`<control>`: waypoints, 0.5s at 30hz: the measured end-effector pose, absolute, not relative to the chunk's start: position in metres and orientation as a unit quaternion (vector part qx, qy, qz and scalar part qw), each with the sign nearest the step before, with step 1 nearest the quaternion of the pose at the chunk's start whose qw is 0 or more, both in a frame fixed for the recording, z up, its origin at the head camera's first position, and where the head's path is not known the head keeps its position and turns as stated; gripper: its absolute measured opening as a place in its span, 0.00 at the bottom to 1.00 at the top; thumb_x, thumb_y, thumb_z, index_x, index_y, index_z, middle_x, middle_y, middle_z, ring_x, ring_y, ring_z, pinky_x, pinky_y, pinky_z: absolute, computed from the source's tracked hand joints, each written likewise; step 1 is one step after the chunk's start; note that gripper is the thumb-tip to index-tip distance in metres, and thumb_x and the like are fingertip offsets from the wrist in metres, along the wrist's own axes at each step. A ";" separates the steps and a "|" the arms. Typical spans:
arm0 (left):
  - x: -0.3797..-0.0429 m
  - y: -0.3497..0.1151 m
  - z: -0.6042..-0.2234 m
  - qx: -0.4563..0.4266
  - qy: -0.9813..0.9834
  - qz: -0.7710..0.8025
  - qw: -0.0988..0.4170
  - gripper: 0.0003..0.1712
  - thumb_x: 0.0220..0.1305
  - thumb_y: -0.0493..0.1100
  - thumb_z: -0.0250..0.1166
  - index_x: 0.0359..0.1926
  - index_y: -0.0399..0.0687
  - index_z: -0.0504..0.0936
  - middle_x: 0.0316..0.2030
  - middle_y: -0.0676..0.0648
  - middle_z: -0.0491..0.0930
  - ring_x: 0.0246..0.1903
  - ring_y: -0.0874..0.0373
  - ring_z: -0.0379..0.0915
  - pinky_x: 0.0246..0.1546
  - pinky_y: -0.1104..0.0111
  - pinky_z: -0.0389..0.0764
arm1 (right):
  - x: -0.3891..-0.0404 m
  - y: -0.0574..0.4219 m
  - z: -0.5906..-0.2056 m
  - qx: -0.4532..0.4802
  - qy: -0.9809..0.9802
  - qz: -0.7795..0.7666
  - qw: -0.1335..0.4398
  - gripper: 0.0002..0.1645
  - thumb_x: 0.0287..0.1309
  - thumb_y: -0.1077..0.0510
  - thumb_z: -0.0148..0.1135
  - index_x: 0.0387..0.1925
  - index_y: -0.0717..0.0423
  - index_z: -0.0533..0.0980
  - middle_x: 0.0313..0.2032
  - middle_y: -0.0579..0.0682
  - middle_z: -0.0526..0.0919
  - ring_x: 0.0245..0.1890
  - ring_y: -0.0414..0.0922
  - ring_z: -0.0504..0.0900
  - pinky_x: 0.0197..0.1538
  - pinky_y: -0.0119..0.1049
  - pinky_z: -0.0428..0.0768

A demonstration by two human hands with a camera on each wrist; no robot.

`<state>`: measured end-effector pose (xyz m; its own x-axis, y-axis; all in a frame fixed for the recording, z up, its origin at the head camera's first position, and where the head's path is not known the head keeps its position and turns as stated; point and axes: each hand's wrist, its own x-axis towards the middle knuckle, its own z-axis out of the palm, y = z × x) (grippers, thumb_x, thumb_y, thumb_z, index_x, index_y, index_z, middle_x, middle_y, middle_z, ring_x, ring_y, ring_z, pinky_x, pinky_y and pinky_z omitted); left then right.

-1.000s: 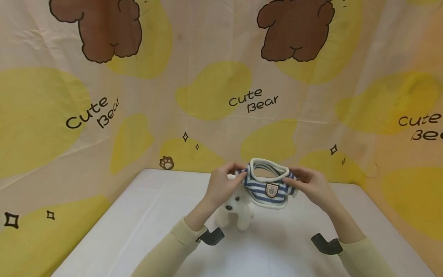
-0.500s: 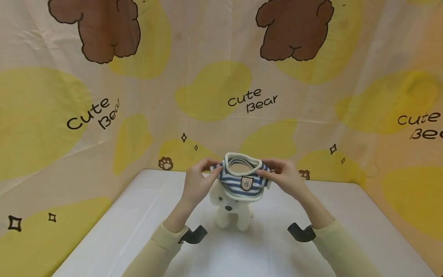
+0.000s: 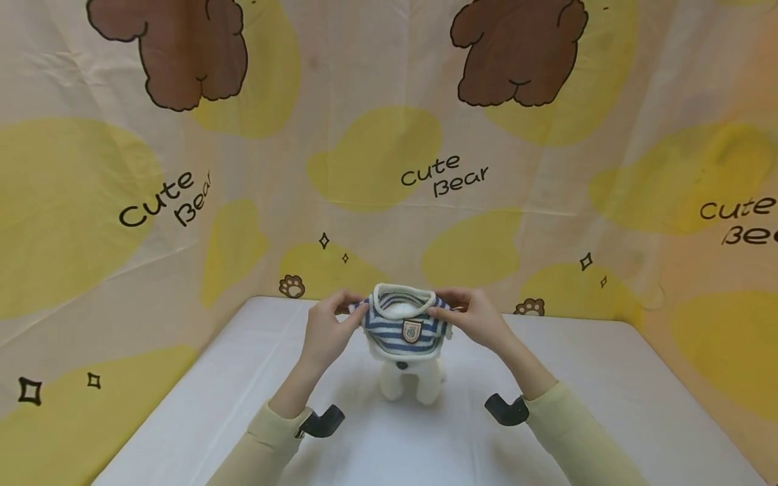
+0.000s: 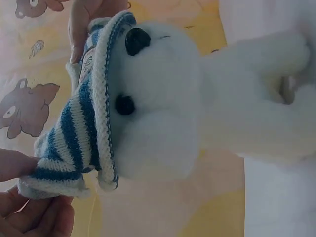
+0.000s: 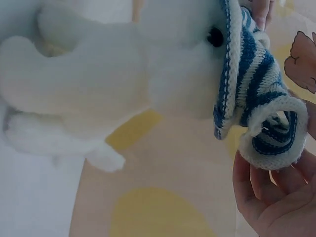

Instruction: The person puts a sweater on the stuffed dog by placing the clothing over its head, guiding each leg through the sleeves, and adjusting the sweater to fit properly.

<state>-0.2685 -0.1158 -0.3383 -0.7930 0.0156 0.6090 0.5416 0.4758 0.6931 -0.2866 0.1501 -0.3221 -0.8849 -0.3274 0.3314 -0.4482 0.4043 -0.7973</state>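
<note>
A small blue-and-white striped knit sweater point(image 3: 392, 335) with a cream trim and a shield badge is held over the head of a white plush dog point(image 3: 412, 385). My left hand point(image 3: 328, 327) pinches one sleeve between thumb and fingers. The other sleeve is gripped by my right hand point(image 3: 478, 318). In the left wrist view the sweater's bottom hem point(image 4: 106, 98) rings the top of the plush dog's head point(image 4: 158, 94), just above its eye and nose. The right wrist view shows the round sleeve cuff point(image 5: 274, 163) above my right fingers. The dog stands upright; its ears are hidden.
The dog stands on a white table point(image 3: 462, 445). Behind and to both sides hangs a cloth backdrop point(image 3: 365, 162) printed with bears, yellow patches and lettering. Black curved pieces point(image 3: 323, 422) stick out at both wrists.
Both hands have carried the sweater leftward from the dog's right side in view, then lowered it over the dog's head. The dog has stayed in place.
</note>
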 end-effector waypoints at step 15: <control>-0.282 -0.117 -0.362 -0.135 -0.851 -0.458 0.219 0.05 0.61 0.41 0.65 0.35 0.46 0.84 0.33 0.49 0.84 0.33 0.57 0.76 0.36 0.67 0.76 | -0.290 0.152 -0.346 0.234 -0.853 0.467 0.031 0.21 0.58 0.50 0.63 0.50 0.57 0.79 0.40 0.52 0.85 0.39 0.43 0.79 0.38 0.36 0.80</control>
